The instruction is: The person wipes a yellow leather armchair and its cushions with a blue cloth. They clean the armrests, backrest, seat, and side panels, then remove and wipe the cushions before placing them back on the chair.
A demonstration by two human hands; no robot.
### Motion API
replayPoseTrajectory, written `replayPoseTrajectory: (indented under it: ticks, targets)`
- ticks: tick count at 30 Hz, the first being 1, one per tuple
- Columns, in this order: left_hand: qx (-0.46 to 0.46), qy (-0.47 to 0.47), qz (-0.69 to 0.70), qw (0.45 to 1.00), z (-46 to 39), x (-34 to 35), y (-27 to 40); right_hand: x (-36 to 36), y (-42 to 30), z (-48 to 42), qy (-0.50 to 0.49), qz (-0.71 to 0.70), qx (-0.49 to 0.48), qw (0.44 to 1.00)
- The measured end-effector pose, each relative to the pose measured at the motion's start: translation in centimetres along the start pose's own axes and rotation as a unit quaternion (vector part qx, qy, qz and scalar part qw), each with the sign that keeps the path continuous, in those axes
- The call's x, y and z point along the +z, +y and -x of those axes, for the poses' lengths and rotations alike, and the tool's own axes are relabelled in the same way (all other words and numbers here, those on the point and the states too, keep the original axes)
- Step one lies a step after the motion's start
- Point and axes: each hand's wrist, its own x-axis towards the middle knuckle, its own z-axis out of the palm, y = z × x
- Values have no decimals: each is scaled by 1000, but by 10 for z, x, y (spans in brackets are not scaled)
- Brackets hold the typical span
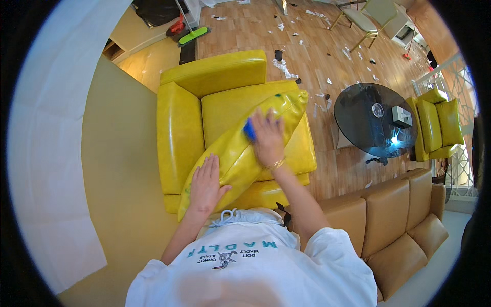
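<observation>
A yellow leather-like cushion (234, 153) lies slantwise across a yellow armchair (180, 134), with small green marks near its two ends. My right hand (268, 138) presses a blue sponge or cloth (249, 129) against the cushion's upper part; the hand is slightly blurred. Flat on the cushion's lower left part rests my left hand (206, 184), fingers apart and holding nothing.
Right of the armchair stand a round black table (356, 115) with a glass ashtray (377, 110) and a tissue box (401, 116), and a brown sofa (387, 207). Paper scraps (283, 68) litter the wooden floor. A green broom (193, 35) and a chair (360, 21) stand farther off.
</observation>
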Motion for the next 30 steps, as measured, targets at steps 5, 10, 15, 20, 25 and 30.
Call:
replayPoseTrajectory:
  ticks: [5,10,15,20,25,30]
  targets:
    - [26,-13,11,1000,-12,-4,13,-5,95,-42,122,93,152,976]
    - [36,-7,3,999,-11,-3,4,15,71,-33,165,-33,196,966]
    - [13,29,63,997,-26,-11,-45,39,-55,24,47,-212,138,966]
    - [-75,46,103,991,-61,-35,-74,63,-105,50,-19,-276,-15,961]
    - [-62,85,75,992,-65,-32,-72,79,-56,7,-7,-106,-46,993]
    - [-34,110,48,992,-68,-33,-57,61,-10,-56,171,-58,162,970]
